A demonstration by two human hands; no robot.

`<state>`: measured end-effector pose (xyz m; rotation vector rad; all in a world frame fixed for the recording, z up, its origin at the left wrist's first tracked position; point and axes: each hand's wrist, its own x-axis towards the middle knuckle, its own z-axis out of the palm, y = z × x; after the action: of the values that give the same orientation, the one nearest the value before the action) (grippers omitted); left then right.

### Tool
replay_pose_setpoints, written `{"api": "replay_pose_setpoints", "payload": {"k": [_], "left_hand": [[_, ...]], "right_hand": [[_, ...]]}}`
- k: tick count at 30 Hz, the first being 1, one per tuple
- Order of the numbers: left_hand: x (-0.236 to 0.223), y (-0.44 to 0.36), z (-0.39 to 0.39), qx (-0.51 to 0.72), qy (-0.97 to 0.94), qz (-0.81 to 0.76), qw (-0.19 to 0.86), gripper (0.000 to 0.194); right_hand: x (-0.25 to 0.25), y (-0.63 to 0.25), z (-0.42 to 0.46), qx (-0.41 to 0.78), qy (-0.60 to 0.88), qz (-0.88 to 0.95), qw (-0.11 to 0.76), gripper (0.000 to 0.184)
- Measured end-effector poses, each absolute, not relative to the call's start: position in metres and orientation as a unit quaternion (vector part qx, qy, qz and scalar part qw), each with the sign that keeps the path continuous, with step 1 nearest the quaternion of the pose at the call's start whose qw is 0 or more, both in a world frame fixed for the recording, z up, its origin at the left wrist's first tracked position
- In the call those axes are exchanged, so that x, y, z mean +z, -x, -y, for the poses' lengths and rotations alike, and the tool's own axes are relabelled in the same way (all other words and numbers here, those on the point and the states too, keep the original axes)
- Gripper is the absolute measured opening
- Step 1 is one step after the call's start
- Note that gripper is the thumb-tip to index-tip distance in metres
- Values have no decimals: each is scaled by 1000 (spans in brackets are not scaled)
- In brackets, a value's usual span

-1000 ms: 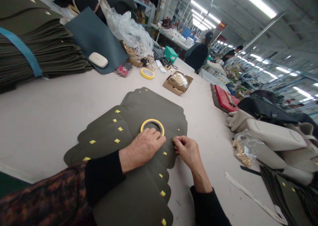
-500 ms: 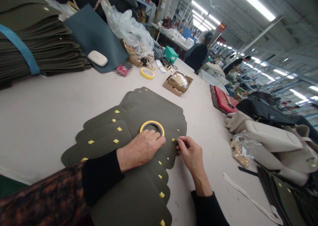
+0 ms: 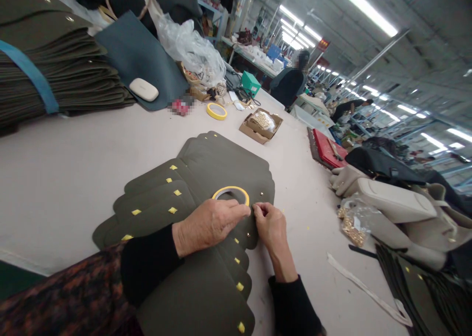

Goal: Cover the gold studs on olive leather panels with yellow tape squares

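Note:
Olive-green leather-like panels (image 3: 228, 159) lie fanned out on the table in overlapping layers. Small yellow tape pieces (image 3: 173, 210) are dotted over them, and small metal studs (image 3: 261, 194) show near the right edge. My left hand (image 3: 210, 225) rests over the panels, its fingers closed on a roll of yellow tape (image 3: 233, 189) that tilts up behind them. Close to its fingertips, my right hand (image 3: 272, 228) is pinched at the panels' right edge. Whatever lies between its thumb and finger is too small to make out.
A strapped stack of olive panels (image 3: 73, 75) stands at left. Behind lie a white case (image 3: 143, 89), another yellow tape roll (image 3: 217, 111) and a carton of gold hardware (image 3: 261, 124). Beige bags (image 3: 394, 200) and a white strip (image 3: 363, 287) are at right. A person (image 3: 289, 82) is farther back.
My right hand has moved left toward my left hand, covering the yellow bit that showed near its fingertips. The tape roll in my left hand has shifted slightly right and down.

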<state>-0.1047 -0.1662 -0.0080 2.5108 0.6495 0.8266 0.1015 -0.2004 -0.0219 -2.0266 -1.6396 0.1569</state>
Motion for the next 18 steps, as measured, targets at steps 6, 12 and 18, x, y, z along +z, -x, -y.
{"api": "replay_pose_setpoints", "payload": {"k": [6, 12, 18], "left_hand": [[-9, 104, 171, 368, -876, -207, 234, 37], [-6, 104, 176, 345, -884, -227, 220, 38], [-5, 104, 180, 330, -901, -212, 184, 27]], "right_hand": [[-2, -90, 229, 160, 687, 561, 433, 27], [24, -69, 253, 91, 571, 711, 400, 16], [19, -63, 254, 7, 555, 750, 360, 16]]}}
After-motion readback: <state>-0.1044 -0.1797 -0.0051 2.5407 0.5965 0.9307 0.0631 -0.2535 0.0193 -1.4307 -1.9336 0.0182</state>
